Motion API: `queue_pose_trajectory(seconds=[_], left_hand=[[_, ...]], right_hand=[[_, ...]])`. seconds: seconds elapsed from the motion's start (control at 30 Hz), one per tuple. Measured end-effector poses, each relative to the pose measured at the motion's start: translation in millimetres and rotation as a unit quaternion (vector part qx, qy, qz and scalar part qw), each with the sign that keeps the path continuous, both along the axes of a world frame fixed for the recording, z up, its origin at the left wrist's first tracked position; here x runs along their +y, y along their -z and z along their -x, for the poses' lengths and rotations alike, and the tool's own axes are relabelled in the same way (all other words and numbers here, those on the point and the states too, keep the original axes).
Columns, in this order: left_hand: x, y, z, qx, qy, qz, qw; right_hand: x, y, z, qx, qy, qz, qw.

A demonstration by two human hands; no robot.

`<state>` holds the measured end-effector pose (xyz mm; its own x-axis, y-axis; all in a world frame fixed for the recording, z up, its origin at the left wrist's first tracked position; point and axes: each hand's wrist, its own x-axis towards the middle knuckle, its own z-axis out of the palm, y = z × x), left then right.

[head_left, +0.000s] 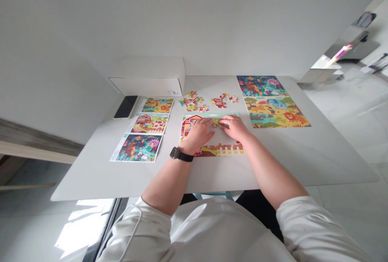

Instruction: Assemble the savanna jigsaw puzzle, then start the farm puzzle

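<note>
A partly assembled farm jigsaw puzzle (222, 151) lies in front of me, with a red barn at its upper left and a white fence along its lower edge. My left hand (198, 132), with a black watch on the wrist, rests flat over its left part, thumb spread to the right. My right hand (234, 127) has its fingertips and thumb on a small yellow-green puzzle piece (216, 122) near the puzzle's upper middle. The left fingertips come close to that same piece. Both hands hide some of the puzzle.
Loose puzzle pieces (194, 101) lie beyond the puzzle, with more pieces (220, 102) to their right. Three reference picture sheets (148, 123) and a phone (125, 107) are at left. A white box (147, 85) stands behind. Two finished-looking animal pictures (277, 111) lie at right.
</note>
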<state>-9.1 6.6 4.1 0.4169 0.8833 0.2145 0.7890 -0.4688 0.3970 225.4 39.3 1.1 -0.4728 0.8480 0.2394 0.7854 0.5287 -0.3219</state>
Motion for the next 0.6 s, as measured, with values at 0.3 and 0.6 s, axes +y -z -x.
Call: queue_pose_trajectory(seconds=[0.3, 0.6], left_hand=[[-0.1, 0.9, -3.3, 0.018, 0.058, 0.007, 0.998], [-3.1, -3.1, -2.6, 0.039, 0.059, 0.037, 0.997]], right_hand=[[-2.9, -0.6, 2.1, -0.011, -0.003, -0.008, 1.000], [-4.5, -0.9, -4.0, 0.035, -0.003, -0.014, 0.999]])
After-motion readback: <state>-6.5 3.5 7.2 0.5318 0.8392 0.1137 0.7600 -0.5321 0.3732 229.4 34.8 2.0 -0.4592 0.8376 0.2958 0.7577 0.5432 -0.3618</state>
